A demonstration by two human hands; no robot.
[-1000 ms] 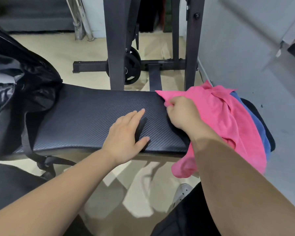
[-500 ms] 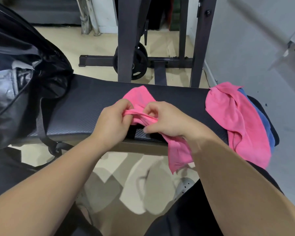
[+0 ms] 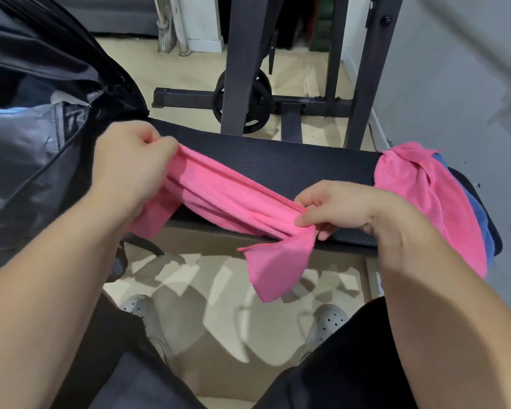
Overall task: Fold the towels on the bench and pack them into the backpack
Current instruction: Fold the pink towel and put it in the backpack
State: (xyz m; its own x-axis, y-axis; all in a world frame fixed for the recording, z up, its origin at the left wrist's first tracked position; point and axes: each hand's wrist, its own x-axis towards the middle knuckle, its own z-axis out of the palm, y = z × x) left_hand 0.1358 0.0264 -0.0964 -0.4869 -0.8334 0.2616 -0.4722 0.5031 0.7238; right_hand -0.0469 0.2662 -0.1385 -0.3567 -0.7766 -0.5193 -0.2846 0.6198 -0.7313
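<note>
Curled fingers of the left hand and the right hand pinch opposite ends of a soft, bunched pink towel, stretched over the ribbed black bench. It would be best to shake it flat and find the corners first. Heaped towels lie at the bench's right end, and the glossy backpack at its left.

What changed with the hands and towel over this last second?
The right hand pulled a pink towel off the towel pile; the left hand lifted from the bench and gripped it too, then both drew apart, stretching it. The pile and backpack stayed put.
</note>
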